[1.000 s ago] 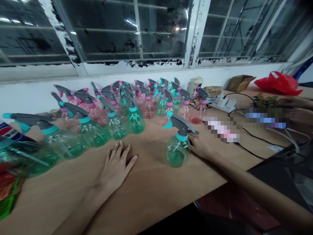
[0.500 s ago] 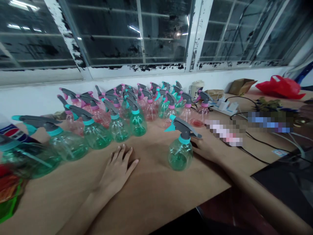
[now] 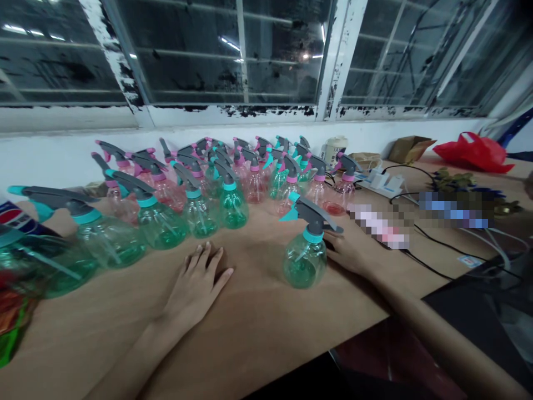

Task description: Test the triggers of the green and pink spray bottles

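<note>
A green-tinted spray bottle (image 3: 305,264) with a turquoise collar and a grey and turquoise trigger head stands upright on the brown tabletop (image 3: 266,333). Close by its right side is my right hand (image 3: 347,253), fingers reaching out apart and partly hidden behind the bottle; whether they touch it I cannot tell. My left hand (image 3: 200,283) lies flat on the table with spread fingers, holding nothing. Just beyond it is a row of similar green bottles (image 3: 204,214). Pink spray bottles (image 3: 256,186) are grouped behind them.
At the far left lie a Pepsi-labelled thing (image 3: 19,216) and a green and red packet (image 3: 12,322). On the right are a white power strip (image 3: 387,180), cables, a blurred-out phone-like thing (image 3: 378,225), a red plastic bag (image 3: 474,153) and a cardboard box (image 3: 410,150). Windows line the back wall.
The view has shifted slightly. Both hands and the single bottle keep nearly the same places on the table.
</note>
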Demonstrator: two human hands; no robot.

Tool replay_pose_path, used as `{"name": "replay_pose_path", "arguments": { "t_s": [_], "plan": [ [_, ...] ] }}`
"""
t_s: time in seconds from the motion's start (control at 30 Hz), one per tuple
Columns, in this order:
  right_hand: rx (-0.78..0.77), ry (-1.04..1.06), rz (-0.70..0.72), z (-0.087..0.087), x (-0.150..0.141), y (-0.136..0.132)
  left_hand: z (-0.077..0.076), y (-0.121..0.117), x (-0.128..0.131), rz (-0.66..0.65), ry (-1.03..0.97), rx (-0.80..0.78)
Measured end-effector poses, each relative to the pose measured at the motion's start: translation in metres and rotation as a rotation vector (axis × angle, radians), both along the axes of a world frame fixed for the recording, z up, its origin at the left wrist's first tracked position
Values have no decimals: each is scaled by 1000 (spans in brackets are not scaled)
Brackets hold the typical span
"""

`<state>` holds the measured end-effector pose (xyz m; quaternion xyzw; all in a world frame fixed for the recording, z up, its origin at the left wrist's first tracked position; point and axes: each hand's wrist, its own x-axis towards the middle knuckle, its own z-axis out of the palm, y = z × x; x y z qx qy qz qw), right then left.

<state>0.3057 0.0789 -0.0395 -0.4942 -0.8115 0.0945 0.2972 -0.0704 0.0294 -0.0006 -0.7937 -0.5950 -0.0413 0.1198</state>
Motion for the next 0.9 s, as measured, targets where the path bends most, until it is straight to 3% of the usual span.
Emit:
{"name": "replay_pose_path", "arguments": {
  "t_s": [0.37, 0.57, 0.7, 0.9],
  "plan": [
    [-52, 36, 16, 9, -2, -5, -9, 1, 2, -6, -32, 58],
    [-240, 181, 147, 50, 5, -22, -8, -3, 19, -9, -53, 80],
    [-195, 348, 194, 76, 6, -32, -7, -4, 41, -46, -55, 82],
    [-258, 535, 357, 90, -38, -39, -8, 7, 90, -129, -117, 49]
  ]
}}
